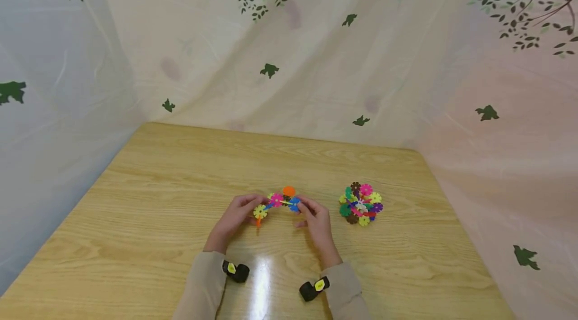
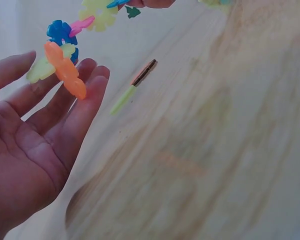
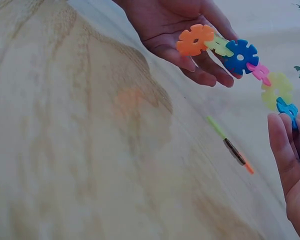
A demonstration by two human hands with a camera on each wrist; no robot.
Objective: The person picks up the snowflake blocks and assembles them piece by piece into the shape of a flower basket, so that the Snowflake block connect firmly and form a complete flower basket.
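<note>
A chain of notched plastic snowflake discs [image 1: 277, 200] in orange, yellow, blue and pink spans both hands above the table. At its left end, my left hand [image 1: 236, 215] holds the pale yellow disc [image 1: 260, 211]; the orange end disc [image 2: 65, 70] hangs by the fingers. With thumb and fingertips, my right hand [image 1: 317, 222] pinches the blue disc [image 3: 287, 113] at the other end. Just beyond the chain, a short row of joined discs [image 3: 234, 151] in yellow-green, brown and orange lies on the table, apart from both hands.
To the right of the right hand, a round cluster of multicoloured snowflake discs [image 1: 361, 203] sits on the wooden table [image 1: 180, 169]. A pale curtain [image 1: 316, 84] with leaf prints hangs behind the table and along both sides.
</note>
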